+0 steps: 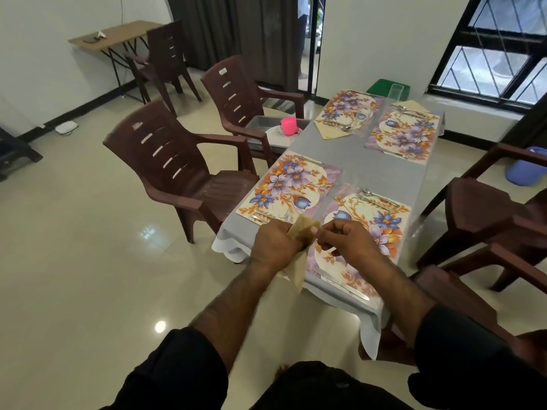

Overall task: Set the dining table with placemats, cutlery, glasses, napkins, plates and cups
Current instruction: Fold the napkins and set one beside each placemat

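Note:
My left hand [273,244] grips a bunch of beige paper napkins [302,232] above the near end of the grey-clothed table [370,170]. My right hand [344,236] pinches the top napkin's edge. Several floral placemats lie on the table; the near left placemat [284,187] and the near right placemat [370,229] are just beyond my hands. A fork and spoon [376,198] lie on the near right mat, a knife [343,284] at its near edge. At the far end, folded napkins with cutlery [336,128] and two clear glasses [359,124] stand.
Brown plastic armchairs stand on the left [177,170] and right [488,214] of the table. The second left chair carries a metal tray [260,122] with a pink cup [288,125] on a plate. A small wooden side table [115,35] is at the far wall.

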A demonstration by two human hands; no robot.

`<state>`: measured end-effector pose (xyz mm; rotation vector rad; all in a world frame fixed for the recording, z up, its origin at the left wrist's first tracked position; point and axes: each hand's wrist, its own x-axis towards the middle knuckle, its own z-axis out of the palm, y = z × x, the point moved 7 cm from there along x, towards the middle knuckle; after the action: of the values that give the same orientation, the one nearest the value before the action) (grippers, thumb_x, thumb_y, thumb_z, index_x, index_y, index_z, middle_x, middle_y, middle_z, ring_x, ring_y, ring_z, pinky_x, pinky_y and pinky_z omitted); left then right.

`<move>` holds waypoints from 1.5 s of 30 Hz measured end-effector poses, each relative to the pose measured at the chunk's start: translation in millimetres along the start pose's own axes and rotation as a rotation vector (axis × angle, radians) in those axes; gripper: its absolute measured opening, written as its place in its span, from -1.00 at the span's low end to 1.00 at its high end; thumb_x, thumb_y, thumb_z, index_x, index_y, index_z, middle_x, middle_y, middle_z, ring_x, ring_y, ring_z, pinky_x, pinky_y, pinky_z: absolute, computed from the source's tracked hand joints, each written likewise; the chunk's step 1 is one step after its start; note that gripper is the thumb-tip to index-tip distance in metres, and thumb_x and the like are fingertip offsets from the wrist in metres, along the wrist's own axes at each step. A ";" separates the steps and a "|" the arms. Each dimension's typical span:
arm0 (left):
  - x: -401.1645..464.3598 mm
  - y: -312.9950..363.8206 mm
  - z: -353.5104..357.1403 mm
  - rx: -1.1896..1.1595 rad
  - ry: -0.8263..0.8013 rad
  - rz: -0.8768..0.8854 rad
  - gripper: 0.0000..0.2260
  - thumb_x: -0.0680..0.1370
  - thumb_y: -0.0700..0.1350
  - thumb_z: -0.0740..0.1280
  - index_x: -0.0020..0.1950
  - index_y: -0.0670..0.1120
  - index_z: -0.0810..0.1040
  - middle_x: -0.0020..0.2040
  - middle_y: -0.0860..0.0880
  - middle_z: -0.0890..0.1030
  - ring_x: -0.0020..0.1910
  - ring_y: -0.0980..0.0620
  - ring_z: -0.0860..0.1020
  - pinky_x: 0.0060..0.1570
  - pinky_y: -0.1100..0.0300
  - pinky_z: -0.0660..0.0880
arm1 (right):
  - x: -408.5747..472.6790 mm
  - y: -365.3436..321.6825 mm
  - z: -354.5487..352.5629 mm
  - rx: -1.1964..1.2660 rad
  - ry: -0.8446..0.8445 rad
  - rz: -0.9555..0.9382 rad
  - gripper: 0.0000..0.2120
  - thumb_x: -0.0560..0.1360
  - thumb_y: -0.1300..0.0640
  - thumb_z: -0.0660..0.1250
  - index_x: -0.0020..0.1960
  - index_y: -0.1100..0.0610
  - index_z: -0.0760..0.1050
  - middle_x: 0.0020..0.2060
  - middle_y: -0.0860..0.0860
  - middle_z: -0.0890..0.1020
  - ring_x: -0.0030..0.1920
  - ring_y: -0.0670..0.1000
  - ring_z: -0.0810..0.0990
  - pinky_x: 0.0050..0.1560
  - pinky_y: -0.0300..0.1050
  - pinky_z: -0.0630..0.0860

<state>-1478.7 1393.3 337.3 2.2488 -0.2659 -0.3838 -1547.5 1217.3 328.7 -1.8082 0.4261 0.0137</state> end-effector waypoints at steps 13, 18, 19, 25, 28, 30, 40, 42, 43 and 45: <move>-8.4 58.4 50.7 0.306 -0.085 -0.094 -0.77 0.57 0.16 0.48 -0.05 0.01 0.69 -0.12 0.02 0.66 -0.12 0.02 0.62 -0.13 0.11 0.56 | 9.1 33.8 -58.9 -0.079 -0.112 -0.042 -0.87 0.58 0.08 0.48 -0.12 0.09 0.69 -0.25 0.01 0.73 -0.16 0.03 0.70 -0.17 -0.11 0.61; -21.4 53.7 62.9 -0.058 -0.089 -0.288 -0.73 0.51 0.00 0.59 0.15 -0.08 0.72 0.07 -0.04 0.72 0.05 -0.05 0.67 0.14 -0.09 0.67 | 15.0 37.4 -94.0 -0.064 -0.149 -0.055 -0.95 0.55 0.16 0.49 -0.08 0.11 0.71 -0.17 0.01 0.72 -0.06 0.03 0.66 -0.10 -0.12 0.58; -25.1 54.9 65.0 -0.110 -0.093 -0.300 -0.73 0.51 -0.02 0.60 0.16 -0.06 0.72 0.08 -0.03 0.73 0.07 -0.06 0.68 0.15 -0.10 0.68 | 14.7 39.7 -97.0 -0.046 -0.199 -0.046 -0.97 0.54 0.16 0.50 -0.06 0.11 0.71 -0.15 0.02 0.73 -0.03 0.06 0.68 -0.05 -0.07 0.63; -44.8 62.9 64.5 -0.465 -0.001 -0.213 -0.68 0.50 -0.21 0.61 0.23 -0.09 0.68 0.10 -0.04 0.77 0.14 -0.11 0.72 0.09 0.00 0.70 | 6.5 57.0 -100.8 0.040 -0.450 0.018 -0.82 0.47 0.22 0.57 0.06 0.19 0.72 -0.03 0.08 0.77 0.09 0.19 0.72 0.12 0.05 0.67; -49.9 71.0 56.6 -0.471 0.043 -0.139 -0.49 0.48 -0.22 0.63 0.34 0.06 0.54 0.20 -0.08 0.72 0.16 -0.12 0.72 0.14 -0.16 0.70 | 6.6 69.3 -105.6 0.302 -0.485 0.153 -0.64 0.47 0.16 0.57 0.23 0.21 0.65 0.13 0.16 0.73 0.22 0.25 0.66 0.29 0.21 0.61; -52.8 79.1 50.4 -0.488 0.067 -0.053 -0.39 0.50 -0.26 0.61 0.42 0.13 0.45 0.26 -0.05 0.68 0.17 -0.07 0.72 0.11 -0.11 0.71 | 9.9 76.5 -109.5 0.527 -0.477 0.242 -0.53 0.44 0.18 0.56 0.32 0.23 0.60 0.23 0.23 0.68 0.31 0.30 0.60 0.37 0.32 0.53; -55.8 70.5 84.0 -1.125 0.092 -0.441 -0.65 0.57 -0.28 0.45 0.37 -0.20 0.62 0.20 -0.23 0.72 0.09 -0.21 0.72 0.03 -0.08 0.69 | 11.0 59.0 -121.4 0.807 -0.287 0.235 -0.73 0.58 0.24 0.44 0.27 0.22 0.62 0.08 0.15 0.74 0.03 0.15 0.69 -0.05 0.03 0.67; -56.1 68.2 91.4 -1.166 0.096 -0.491 -0.66 0.59 -0.23 0.43 0.38 -0.18 0.62 0.15 -0.21 0.73 0.02 -0.20 0.72 0.04 -0.10 0.67 | 9.4 54.7 -121.0 0.805 -0.292 0.216 -0.75 0.58 0.25 0.44 0.25 0.22 0.62 0.05 0.14 0.74 0.03 0.14 0.69 -0.03 0.03 0.68; -55.2 69.3 94.4 -1.182 0.087 -0.490 -0.66 0.61 -0.22 0.42 0.39 -0.17 0.62 0.17 -0.22 0.72 0.05 -0.21 0.71 0.08 -0.12 0.66 | 10.1 54.3 -121.7 0.786 -0.284 0.207 -0.77 0.58 0.24 0.44 0.24 0.21 0.63 0.04 0.13 0.75 0.04 0.14 0.69 -0.02 0.04 0.69; -52.9 69.7 98.2 -1.213 0.090 -0.502 -0.67 0.63 -0.21 0.39 0.41 -0.19 0.60 0.23 -0.23 0.71 0.15 -0.25 0.69 0.17 -0.17 0.63 | 15.8 56.1 -126.5 0.704 -0.233 0.184 -0.80 0.57 0.24 0.46 0.20 0.20 0.64 0.01 0.13 0.75 0.03 0.18 0.69 0.01 0.09 0.69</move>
<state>-1567.6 1296.4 339.8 1.0884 0.4888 -0.5120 -1575.8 1082.4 308.6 -1.0565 0.3684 0.1789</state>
